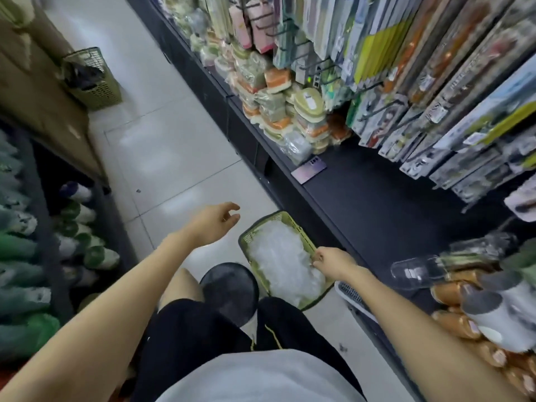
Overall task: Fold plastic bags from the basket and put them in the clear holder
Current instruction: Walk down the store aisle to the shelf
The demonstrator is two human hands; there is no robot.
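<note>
Tile floor [162, 146]: green basket [258, 226] w/ plastic bags [281, 262], black stool [229, 288], 2nd basket [98, 88].

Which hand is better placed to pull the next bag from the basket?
Right. The right hand is at the right rim of the basket, curled over the bags; whether it grips one is unclear. The left hand hangs open over the floor, apart from the basket.

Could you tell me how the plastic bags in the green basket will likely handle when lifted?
The plastic bags look thin and crumpled, so probably floppy and very light. Heaped loosely in the basket, several may cling together.
</note>
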